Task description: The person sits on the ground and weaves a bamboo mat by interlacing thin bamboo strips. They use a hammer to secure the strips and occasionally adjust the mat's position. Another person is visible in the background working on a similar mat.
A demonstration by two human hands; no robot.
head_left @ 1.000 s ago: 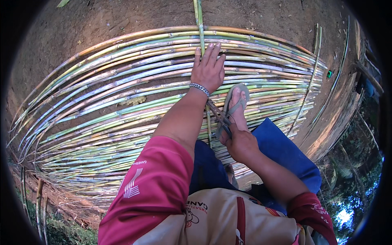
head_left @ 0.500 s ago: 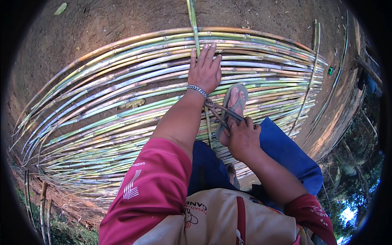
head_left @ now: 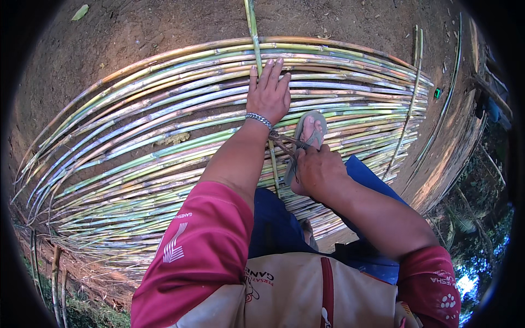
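Many thin bamboo poles [head_left: 350, 86] lie side by side on the ground, bowed by the fisheye view. A green bamboo crosspiece [head_left: 252, 33] runs over them, passing beneath my left hand. My left hand [head_left: 269, 101] rests flat on the poles and crosspiece with its fingers stretched out. In my right hand [head_left: 321, 172] are the handles of dark metal pincers [head_left: 284, 143]. Their jaws are beside my left wrist, close to the crosspiece, partly hidden by the wrist. Whether the jaws grip anything, I cannot tell.
My sandalled foot [head_left: 311, 131] stands on the poles beside the pincers. Another thin crosspiece [head_left: 411, 104] lies over the poles on the right. A small green object [head_left: 437, 93] is on the soil beyond it. A dry leaf [head_left: 176, 138] lies among the poles.
My right hand has moved slightly up and left, and the pincers' handles are closer together. My left hand stays on the poles. The whole view has shifted a little.
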